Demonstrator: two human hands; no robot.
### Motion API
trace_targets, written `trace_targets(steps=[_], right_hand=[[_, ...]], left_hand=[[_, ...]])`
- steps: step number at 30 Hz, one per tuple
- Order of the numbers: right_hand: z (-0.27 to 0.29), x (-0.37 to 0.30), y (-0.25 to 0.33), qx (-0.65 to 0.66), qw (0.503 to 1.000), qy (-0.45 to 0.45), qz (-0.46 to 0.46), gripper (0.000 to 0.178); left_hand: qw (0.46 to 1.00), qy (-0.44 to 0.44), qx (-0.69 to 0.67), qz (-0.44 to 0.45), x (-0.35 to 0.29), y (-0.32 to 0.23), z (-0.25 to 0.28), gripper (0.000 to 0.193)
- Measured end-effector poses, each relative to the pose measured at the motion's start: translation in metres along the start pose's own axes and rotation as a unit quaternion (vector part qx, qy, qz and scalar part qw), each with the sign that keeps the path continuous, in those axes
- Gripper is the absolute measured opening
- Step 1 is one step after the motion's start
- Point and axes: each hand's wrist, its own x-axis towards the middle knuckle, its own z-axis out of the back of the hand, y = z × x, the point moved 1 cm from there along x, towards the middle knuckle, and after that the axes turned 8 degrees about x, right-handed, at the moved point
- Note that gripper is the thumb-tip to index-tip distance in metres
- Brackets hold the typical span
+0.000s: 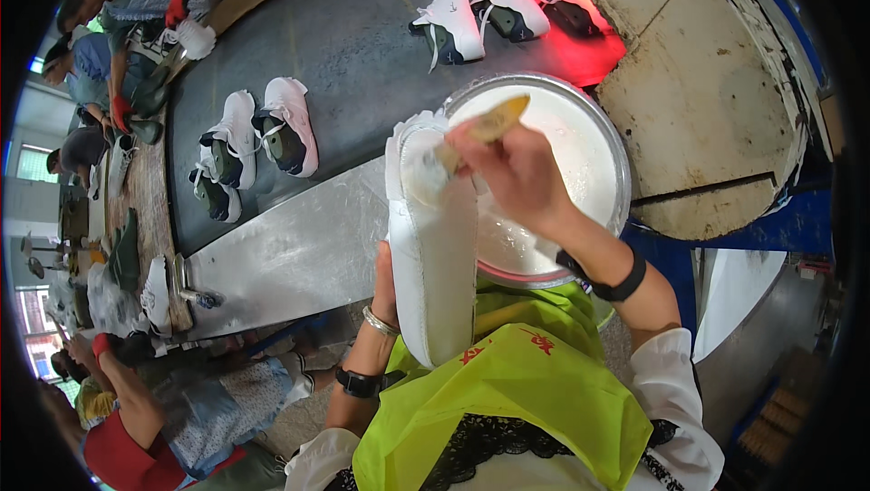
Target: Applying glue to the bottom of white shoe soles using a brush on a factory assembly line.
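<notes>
A white shoe (437, 283) is held sole up in front of me. My left hand (384, 281) is closed on its left side, the fingers mostly hidden beneath it. My right hand (518, 172) grips a brush (509, 116) with a yellowish wooden handle. The bristles touch the sole's far end, slightly blurred by motion. Just right of the shoe stands a round metal basin (623, 174) of milky white liquid (566, 197), with my right wrist over its edge.
Ahead runs a dark conveyor belt (362, 47) with white-and-dark shoes (286, 127) at left and more (509, 0) near a red glow. A metal sheet (290, 251) borders it. A stained board (707, 83) lies right. Co-workers, one in red gloves (178, 4), are at left.
</notes>
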Motion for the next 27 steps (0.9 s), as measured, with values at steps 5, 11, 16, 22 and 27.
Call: trace_targets(steps=[5,11,16,22,27], right_hand=[[0.018,0.036,-0.017,0.028,0.995,-0.071,0.059,0.022],[-0.005,-0.035,-0.019,-0.101,0.987,-0.068,0.103,0.018],[-0.008,-0.020,0.001,-0.068,0.994,-0.007,0.091,0.014],[0.010,0.035,-0.008,-0.060,0.992,-0.074,0.084,0.023],[0.005,-0.023,-0.011,-0.047,0.987,-0.134,-0.076,0.025]], left_hand=[[0.999,0.007,0.034,0.019,-0.002,-0.003,0.002,0.081],[1.000,0.003,0.017,-0.008,0.007,-0.013,0.020,0.076],[0.999,0.009,0.044,-0.019,0.005,-0.018,0.019,0.071],[0.998,-0.008,0.056,-0.003,-0.009,-0.024,0.002,0.068],[0.995,-0.041,0.091,-0.014,-0.013,-0.032,0.009,0.070]])
